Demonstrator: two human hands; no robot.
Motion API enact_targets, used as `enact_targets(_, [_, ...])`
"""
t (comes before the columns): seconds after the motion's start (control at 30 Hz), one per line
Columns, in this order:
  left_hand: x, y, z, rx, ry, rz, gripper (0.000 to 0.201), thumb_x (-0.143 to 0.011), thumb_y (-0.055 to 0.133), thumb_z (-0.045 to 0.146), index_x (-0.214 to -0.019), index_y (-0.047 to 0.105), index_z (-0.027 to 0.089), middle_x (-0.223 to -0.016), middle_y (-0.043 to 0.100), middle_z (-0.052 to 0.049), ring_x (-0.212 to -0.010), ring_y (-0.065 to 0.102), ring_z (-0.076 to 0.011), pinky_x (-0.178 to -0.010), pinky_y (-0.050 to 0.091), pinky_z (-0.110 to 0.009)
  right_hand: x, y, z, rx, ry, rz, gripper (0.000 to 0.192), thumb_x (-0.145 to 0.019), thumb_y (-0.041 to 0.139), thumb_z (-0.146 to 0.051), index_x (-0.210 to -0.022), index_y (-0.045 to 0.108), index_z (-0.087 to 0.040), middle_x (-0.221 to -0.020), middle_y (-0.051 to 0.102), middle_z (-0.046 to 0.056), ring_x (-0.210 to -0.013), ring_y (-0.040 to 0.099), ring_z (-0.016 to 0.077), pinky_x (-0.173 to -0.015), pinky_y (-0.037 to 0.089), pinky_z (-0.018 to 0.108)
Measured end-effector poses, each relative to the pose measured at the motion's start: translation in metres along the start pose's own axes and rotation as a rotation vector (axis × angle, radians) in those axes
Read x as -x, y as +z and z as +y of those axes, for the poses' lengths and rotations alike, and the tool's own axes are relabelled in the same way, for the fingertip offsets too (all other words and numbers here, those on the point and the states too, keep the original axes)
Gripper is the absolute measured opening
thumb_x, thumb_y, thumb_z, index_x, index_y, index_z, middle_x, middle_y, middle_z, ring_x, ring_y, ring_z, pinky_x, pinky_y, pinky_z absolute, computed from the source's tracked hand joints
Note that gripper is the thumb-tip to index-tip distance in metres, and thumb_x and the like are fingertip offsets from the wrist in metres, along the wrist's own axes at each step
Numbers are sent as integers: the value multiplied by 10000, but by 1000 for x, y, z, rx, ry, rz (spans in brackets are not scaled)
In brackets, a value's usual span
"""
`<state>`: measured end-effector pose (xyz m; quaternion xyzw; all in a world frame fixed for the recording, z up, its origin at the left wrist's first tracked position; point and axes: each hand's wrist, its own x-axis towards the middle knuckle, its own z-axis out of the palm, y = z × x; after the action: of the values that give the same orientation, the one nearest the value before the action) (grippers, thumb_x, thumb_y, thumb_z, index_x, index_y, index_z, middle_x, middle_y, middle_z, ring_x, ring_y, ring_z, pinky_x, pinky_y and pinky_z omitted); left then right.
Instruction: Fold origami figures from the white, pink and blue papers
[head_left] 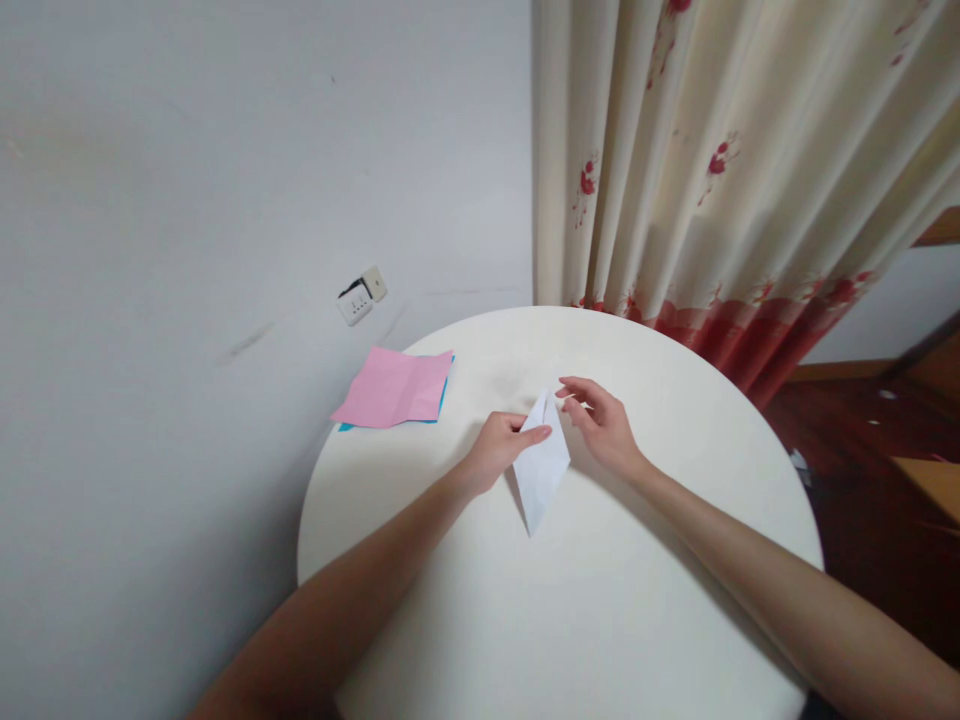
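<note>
A piece of white paper (544, 472), folded into a long diamond, is held tilted above the round table. My left hand (499, 448) grips it at its left side, thumb across the front and the other fingers behind it. Near the top of the diamond a slit between the folded layers shows. My right hand (600, 422) is just right of the paper's upper tip, thumb and fingers apart and curved, with nothing seen between them.
Pink paper (397, 388) with creases lies over blue paper (442, 400) at the table's far left. The round white table (585, 630) stands by a wall with a socket (355, 303). A cream and red curtain (675, 200) hangs behind it.
</note>
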<state>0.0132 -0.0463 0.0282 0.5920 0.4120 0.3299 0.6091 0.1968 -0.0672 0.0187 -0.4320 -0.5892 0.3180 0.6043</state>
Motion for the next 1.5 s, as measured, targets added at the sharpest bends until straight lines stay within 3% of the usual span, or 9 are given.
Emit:
enact_targets(0.17, [3,3,1,-39,-14,-54,374,-663,811,442,-746,743,84,-724,711,-83,-591,597,-159,-558,375,-245,-1,-2,5,-47,10,-27,295,-900,585,-416,-1099,670,-215,-999,679,69,-842,620,184,-663,476,292])
enact_targets(0.57, [4,3,1,-69,-17,-66,397,-665,797,468,-754,741,86,-722,700,-79,-584,580,-151,-546,361,-241,-5,-5,1,-58,34,70,222,-801,700,-404,-772,658,-188,-744,639,29,-693,565,161,-616,453,280])
enact_targets(0.93, [0,5,-1,-110,38,57,405,-680,765,487,-711,715,87,-631,606,-27,-549,494,-121,-521,304,-233,-3,-7,4,-33,34,-10,229,-817,683,-402,-749,676,-184,-734,648,24,-685,560,154,-611,439,272])
enact_targets(1.27, [2,7,1,-208,174,96,403,-717,738,496,-619,640,117,-579,515,13,-547,431,-104,-506,259,-227,-4,-2,-4,-166,187,25,300,-631,817,-448,-674,676,-187,-699,687,40,-647,582,164,-617,467,303])
enact_targets(1.5, [1,7,-1,-260,217,85,387,-755,708,476,-625,634,120,-597,528,10,-565,447,-107,-518,277,-225,-4,1,-5,-307,199,18,304,-613,835,-367,-820,697,-193,-673,636,-13,-611,534,123,-598,432,268])
